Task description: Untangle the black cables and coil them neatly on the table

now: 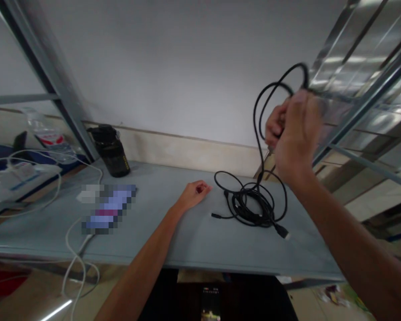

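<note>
My right hand [296, 129] is raised above the right part of the table, its fingers closed around a looped black cable [258, 116]. One strand runs down from the hand to a tangled coil of black cables [254, 205] lying on the tabletop. A plug [282, 231] sticks out at the coil's front right, and a small connector [216, 216] at its left. My left hand [196, 194] rests on the table just left of the coil, apart from it. Its fingers are curled in, and I see nothing in them.
On the grey table [153, 236], a phone [110, 209] with a white cable lies at the left. Behind it stands a dark bottle [109, 150]. A water bottle [50, 136] and a white power strip [23, 176] are further left. Metal posts [370, 107] flank the table. Another phone [210, 305] is below its edge.
</note>
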`<state>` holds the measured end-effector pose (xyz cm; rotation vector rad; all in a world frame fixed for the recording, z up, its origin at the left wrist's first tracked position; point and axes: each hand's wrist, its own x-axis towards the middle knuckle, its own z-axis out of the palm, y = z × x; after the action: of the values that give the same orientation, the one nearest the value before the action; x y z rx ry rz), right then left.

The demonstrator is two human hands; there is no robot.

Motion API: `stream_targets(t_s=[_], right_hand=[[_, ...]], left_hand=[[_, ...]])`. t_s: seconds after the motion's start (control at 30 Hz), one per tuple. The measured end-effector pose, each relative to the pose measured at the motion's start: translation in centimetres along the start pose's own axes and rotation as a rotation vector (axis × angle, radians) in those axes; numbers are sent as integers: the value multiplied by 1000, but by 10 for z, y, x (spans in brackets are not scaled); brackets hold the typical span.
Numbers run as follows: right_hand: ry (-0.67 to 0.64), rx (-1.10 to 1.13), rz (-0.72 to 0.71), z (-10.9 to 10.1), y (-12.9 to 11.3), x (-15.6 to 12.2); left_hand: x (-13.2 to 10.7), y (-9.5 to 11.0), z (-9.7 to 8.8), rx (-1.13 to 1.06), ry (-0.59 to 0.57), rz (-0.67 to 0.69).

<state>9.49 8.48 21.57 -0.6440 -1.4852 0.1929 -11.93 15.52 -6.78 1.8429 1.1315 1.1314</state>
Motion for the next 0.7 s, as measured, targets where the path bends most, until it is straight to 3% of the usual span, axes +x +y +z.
stream_targets(t_s=[0.1,0.2,0.3,0.4,0.5,0.7], right_hand=[[-228,-108,189,8,32,-40],[-549,-270,270,8,67,-85],[-873,-394,203,6,93,-124],[-1094,-447,82,2,108,-156],[-1169,-520,18,-3,113,-181],[-1151,-728,-114,-22,111,-214]], left_hand=[[1,-3,1,-30,10,21],[3,-6,1,-55,18,45],[5,-10,2,-91,18,60],[7,-15,2,-139,17,58],[9,-18,1,-200,35,6],[7,-14,1,-326,-23,-111]])
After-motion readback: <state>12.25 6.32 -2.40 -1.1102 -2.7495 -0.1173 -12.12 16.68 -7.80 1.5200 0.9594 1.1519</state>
